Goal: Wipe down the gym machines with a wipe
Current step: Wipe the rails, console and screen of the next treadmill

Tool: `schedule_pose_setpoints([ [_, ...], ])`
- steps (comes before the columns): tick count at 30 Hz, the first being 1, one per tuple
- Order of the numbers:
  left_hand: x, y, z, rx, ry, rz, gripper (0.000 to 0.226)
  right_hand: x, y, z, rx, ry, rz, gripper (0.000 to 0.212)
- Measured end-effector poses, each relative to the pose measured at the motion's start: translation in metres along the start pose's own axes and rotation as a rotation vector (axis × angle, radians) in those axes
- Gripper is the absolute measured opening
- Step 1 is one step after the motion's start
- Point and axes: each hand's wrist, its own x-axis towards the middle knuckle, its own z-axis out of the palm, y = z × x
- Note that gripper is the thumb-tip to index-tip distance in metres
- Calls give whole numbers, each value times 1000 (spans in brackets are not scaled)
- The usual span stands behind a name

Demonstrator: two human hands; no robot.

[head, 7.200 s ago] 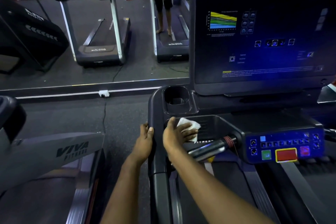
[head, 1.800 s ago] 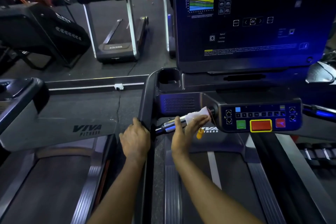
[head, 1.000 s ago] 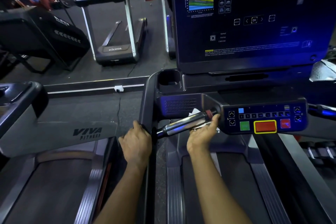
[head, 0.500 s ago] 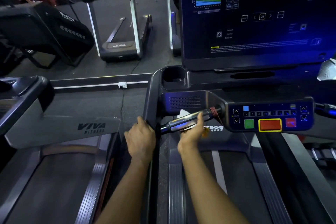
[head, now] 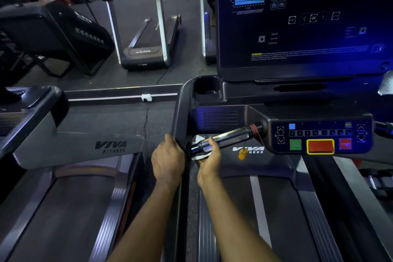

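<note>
Far left: neighbour treadmill (head: 74, 151), grey shroud edge slanting toward the middle, belt below it. Between that machine and the near one, a narrow strip of floor (head: 119, 119), crossed by a thin cable (head: 145, 121) leading up to a white socket (head: 146, 97).

Left hand (head: 168, 161): curled over the outer edge of the rail (head: 180, 110), fingers wrapped round its corner, gripping it.

Just right of the rail, a tight gap, taken up by the near end of the bar (head: 231, 135).

Wipe (head: 198, 140): white, folded round that near end of the bar, showing above and below it. Held there by the right hand (head: 209, 161), reaching in from under the bar, one digit hooked over the top, the rest closed round wipe and bar together. Hands near each other, parted only by the rail.

Bar slanting up and rightward into the panel (head: 319, 136), with a red cord (head: 253, 128) wound at that end and a yellow tag (head: 243, 154) hanging beneath. Above the bar, a cup holder (head: 207, 89); farther right, the screen (head: 297, 27) overhanging the panel.

Right of the forearm, open belt (head: 280, 208), edged by ribbed side strips.
</note>
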Motion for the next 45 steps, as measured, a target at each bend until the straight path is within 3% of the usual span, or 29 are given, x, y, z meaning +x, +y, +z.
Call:
schedule_pose_setpoints([
  [2,0,1,0,-7,-6,-5,18,10,-4,-10,-100,-7,14,53],
  [7,-1,0,-1,-13,10,-3,21,19,-47,-25,-218,62,-59,52],
  [11,1,0,3,-5,17,122,20,13,-73,-35,-309,195,-181,28],
  [15,8,-3,6,-6,-121,265,39,2,-89,-47,-569,321,-314,43],
  [19,11,-1,2,-2,-160,246,40,-9,-130,-51,-840,348,-426,30],
  [22,17,14,0,40,-101,299,17,-13,-170,-39,-1109,235,-774,26],
  [25,26,19,7,82,-109,295,25,3,-214,-24,-1513,-75,-1272,36],
  [26,28,18,10,75,-120,273,28,15,-228,-23,-1690,-244,-1288,41],
  [28,30,15,13,46,-148,236,33,36,-252,-29,-2135,-529,-1042,43],
  [30,32,14,15,40,-152,240,34,47,-267,-38,-2481,-666,-778,38],
  [31,31,13,15,43,-155,242,34,49,-269,-42,-2536,-687,-697,42],
  [38,32,15,15,60,-166,234,37,58,-240,-29,-2583,-596,-667,66],
  [41,30,15,15,70,-164,234,38,52,-242,-32,-2569,-571,-660,65],
  [45,32,15,16,108,-152,249,43,50,-229,-40,-2547,-392,-760,70],
])
